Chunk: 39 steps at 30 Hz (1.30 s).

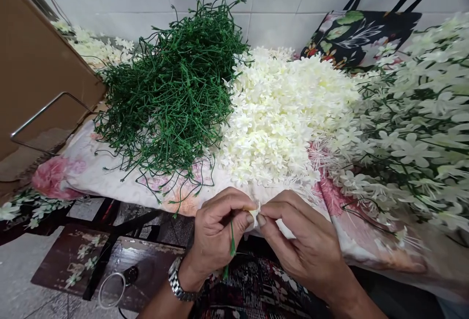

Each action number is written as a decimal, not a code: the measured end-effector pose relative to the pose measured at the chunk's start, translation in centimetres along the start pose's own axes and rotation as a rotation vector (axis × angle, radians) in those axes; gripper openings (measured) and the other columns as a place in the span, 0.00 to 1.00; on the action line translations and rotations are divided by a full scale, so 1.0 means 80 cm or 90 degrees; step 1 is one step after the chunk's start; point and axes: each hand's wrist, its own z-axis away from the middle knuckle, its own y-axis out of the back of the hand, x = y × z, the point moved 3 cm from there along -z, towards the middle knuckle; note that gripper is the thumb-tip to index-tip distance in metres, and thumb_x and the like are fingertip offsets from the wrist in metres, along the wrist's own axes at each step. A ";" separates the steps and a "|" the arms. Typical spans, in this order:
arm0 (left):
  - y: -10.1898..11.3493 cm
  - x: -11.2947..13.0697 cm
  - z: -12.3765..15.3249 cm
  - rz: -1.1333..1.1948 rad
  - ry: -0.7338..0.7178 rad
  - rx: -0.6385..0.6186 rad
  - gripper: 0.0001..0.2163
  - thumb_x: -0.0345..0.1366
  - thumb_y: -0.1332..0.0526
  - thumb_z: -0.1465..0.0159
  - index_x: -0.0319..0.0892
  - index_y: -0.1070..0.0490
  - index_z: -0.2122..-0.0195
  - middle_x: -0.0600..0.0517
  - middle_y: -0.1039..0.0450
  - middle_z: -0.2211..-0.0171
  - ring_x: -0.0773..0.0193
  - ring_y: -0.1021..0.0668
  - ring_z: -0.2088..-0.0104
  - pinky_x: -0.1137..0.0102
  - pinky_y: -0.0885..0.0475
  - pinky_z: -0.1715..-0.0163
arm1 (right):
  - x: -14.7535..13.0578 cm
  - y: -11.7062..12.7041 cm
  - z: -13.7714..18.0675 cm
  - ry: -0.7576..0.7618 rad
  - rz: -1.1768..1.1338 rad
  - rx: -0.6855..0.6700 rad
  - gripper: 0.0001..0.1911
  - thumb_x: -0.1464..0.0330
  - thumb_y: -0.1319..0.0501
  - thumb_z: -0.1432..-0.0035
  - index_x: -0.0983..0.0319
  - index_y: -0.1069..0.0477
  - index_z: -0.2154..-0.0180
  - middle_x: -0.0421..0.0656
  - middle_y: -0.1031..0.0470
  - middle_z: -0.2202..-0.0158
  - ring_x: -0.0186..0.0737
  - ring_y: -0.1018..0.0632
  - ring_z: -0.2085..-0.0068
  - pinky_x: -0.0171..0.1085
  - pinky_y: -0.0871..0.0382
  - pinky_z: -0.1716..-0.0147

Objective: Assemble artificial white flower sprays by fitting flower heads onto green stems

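Note:
My left hand, with a metal watch on the wrist, is closed on a thin green plastic stem that hangs down between its fingers. My right hand pinches a small white artificial flower right at the stem's top end, thumb tips of both hands almost touching. Just beyond my hands lies a heap of loose white flowers. To its left sits a tangled pile of green stems. Both heaps rest on a floral cloth.
Assembled green sprigs with white flowers pile up at the right. A floral black bag leans on the tiled wall behind. A brown cardboard panel with a metal wire stands at left. A dark worn board with a ring lies on the floor.

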 end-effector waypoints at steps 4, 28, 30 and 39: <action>-0.002 0.003 0.000 -0.025 0.016 -0.028 0.03 0.29 0.39 0.40 0.41 0.25 0.67 0.51 0.28 0.74 0.67 0.27 0.74 0.75 0.32 0.76 | 0.001 0.000 0.001 0.000 0.005 -0.003 0.06 0.79 0.45 0.43 0.65 0.33 0.68 0.40 0.34 0.75 0.31 0.32 0.73 0.31 0.36 0.74; -0.014 -0.017 0.014 0.143 0.257 0.046 0.06 0.37 0.34 0.43 0.39 0.24 0.72 0.52 0.29 0.75 0.68 0.30 0.75 0.75 0.34 0.77 | 0.016 0.005 0.003 -0.047 -0.042 0.007 0.06 0.76 0.41 0.43 0.63 0.30 0.63 0.41 0.27 0.71 0.32 0.25 0.69 0.31 0.29 0.71; -0.014 -0.016 0.016 0.135 0.272 0.040 0.05 0.36 0.36 0.42 0.40 0.24 0.69 0.51 0.29 0.75 0.68 0.29 0.75 0.75 0.34 0.76 | 0.019 0.006 0.006 -0.055 -0.034 0.023 0.06 0.77 0.42 0.43 0.62 0.30 0.65 0.41 0.28 0.73 0.32 0.26 0.71 0.31 0.30 0.73; -0.011 -0.002 0.004 -0.179 0.252 -0.021 0.09 0.28 0.46 0.40 0.40 0.26 0.69 0.54 0.31 0.78 0.67 0.30 0.77 0.74 0.35 0.76 | 0.008 0.021 0.008 -0.109 -0.093 -0.025 0.06 0.77 0.43 0.43 0.60 0.34 0.68 0.38 0.31 0.74 0.30 0.28 0.73 0.30 0.34 0.75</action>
